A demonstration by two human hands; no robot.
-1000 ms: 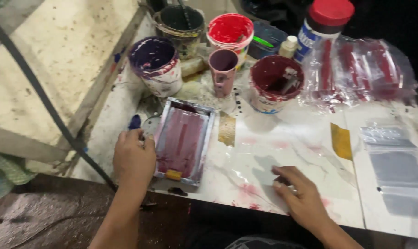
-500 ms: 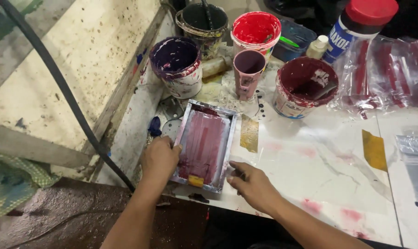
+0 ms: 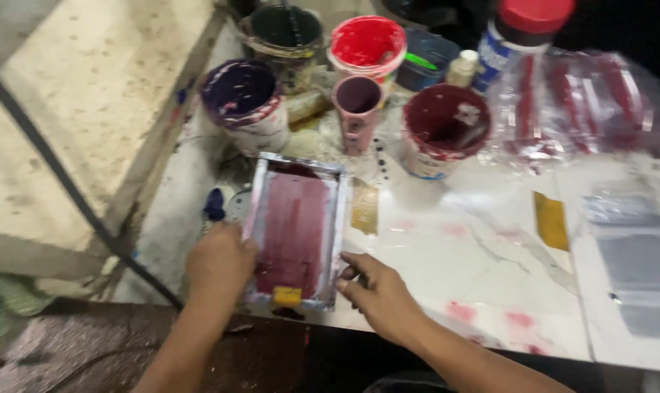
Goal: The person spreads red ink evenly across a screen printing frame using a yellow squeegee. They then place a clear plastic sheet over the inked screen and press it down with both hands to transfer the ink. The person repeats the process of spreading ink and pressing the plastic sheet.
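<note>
A small metal-framed printing screen (image 3: 295, 231) smeared with maroon ink lies on the white worktop (image 3: 475, 255) near its front edge. My left hand (image 3: 217, 263) grips the frame's left side. My right hand (image 3: 377, 295) holds the frame's right lower edge with thumb and fingers. A small yellow piece (image 3: 287, 295) sits at the frame's near end.
Behind the screen stand ink pots: purple (image 3: 244, 102), dark (image 3: 285, 35), red (image 3: 367, 45), maroon (image 3: 442, 129), and a pinkish cup (image 3: 357, 109). A red-capped jar (image 3: 523, 33) and clear plastic bags (image 3: 585, 109) lie at right. Yellow tape strip (image 3: 550, 220), grey pouches (image 3: 639, 255).
My right hand has come from the right side of the worktop to the screen's right edge and taken hold of it. The left hand stayed on the frame.
</note>
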